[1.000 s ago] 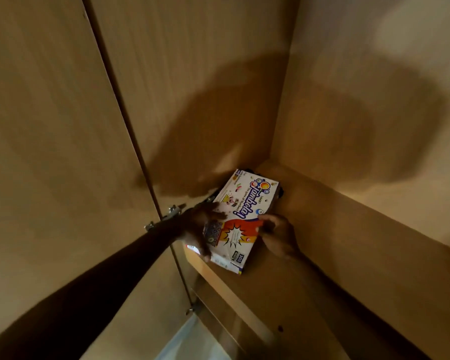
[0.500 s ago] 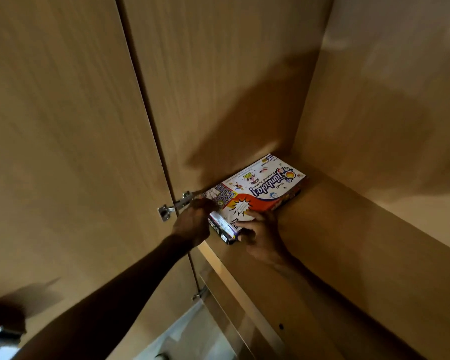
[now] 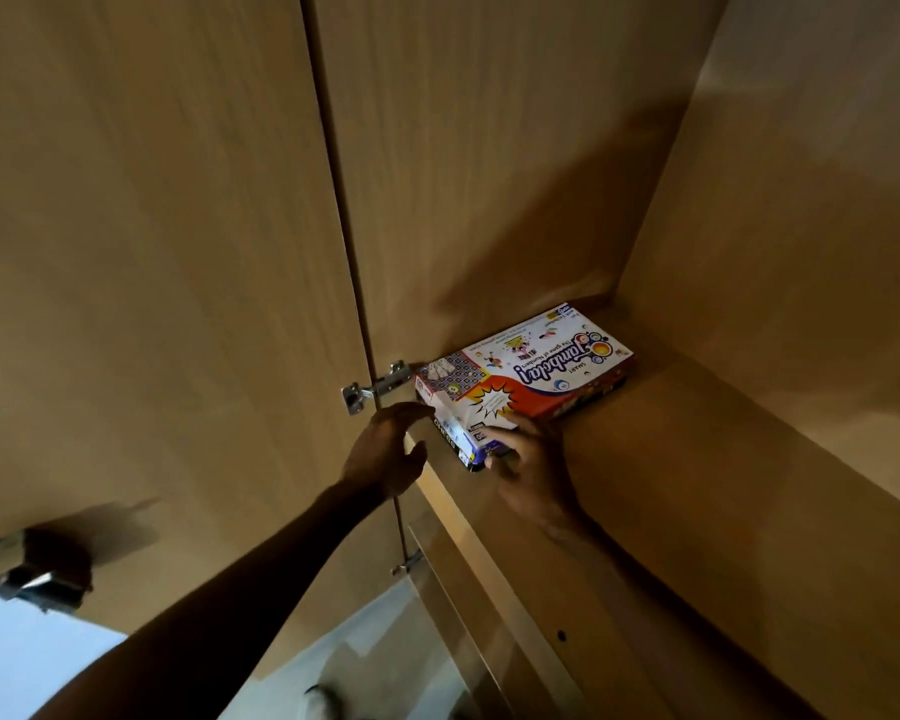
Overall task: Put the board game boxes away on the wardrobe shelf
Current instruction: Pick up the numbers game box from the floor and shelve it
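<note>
The Tambola board game box (image 3: 528,374) lies flat on the wardrobe shelf (image 3: 671,485), pushed toward the back left corner, its long side running along the left inner wall (image 3: 489,174) and its far end close to the back panel (image 3: 801,226). Its white, red and blue lid faces up, with the title printed upside down from this view. Under it a second, darker box (image 3: 466,449) shows at the near end; only its edge is visible, so what game it is cannot be told for sure.

The right hand (image 3: 528,459) rests palm down on the shelf at the near end of the stack, fingers spread loosely, with fingertips (image 3: 510,423) touching the top box's near corner and the thumb against the lower box's edge. It presses rather than grips. The left hand (image 3: 385,454) is open and relaxed, fingers slightly curled around nothing, just beside the stack's left corner at the shelf's front lip (image 3: 468,522).

Just left of the boxes a metal hinge (image 3: 372,389) joins the open wardrobe door (image 3: 152,252) to the carcass. A smaller hinge (image 3: 408,566) sits lower down. Pale floor (image 3: 37,657) shows below.
</note>
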Demonstrator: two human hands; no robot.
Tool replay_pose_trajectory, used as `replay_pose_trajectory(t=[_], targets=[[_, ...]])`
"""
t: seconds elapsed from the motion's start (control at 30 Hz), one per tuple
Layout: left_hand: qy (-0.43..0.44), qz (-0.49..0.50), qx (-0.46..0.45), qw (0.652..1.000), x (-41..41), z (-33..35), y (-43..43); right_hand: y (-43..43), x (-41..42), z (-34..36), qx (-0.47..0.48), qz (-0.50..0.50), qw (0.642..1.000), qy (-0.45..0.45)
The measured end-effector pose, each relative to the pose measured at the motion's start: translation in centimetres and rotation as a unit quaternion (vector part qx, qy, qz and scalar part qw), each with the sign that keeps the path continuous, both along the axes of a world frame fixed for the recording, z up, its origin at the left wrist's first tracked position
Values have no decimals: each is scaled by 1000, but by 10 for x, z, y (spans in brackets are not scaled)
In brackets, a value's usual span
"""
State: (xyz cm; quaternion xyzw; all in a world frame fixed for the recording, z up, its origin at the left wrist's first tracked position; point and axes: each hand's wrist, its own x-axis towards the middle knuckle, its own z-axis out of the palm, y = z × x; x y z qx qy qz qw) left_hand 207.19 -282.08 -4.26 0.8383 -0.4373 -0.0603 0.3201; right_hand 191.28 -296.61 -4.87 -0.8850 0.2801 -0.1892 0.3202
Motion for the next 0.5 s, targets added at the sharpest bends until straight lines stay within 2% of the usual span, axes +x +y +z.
replay_pose_trajectory(t=[0.1, 0.2, 0.3, 0.5], targets=[[101, 75, -43, 991, -12, -9, 29, 13, -4, 1, 1, -24, 998, -62], [156, 114, -68, 979, -23, -20, 67, 37, -6, -1, 18, 5, 993, -118], [205, 159, -100, 961, -41, -24, 117, 78, -5, -5, 87, 45, 990, -103], [247, 285, -145, 915, -86, -37, 251, 189, 4, -15, 138, 147, 979, -24]])
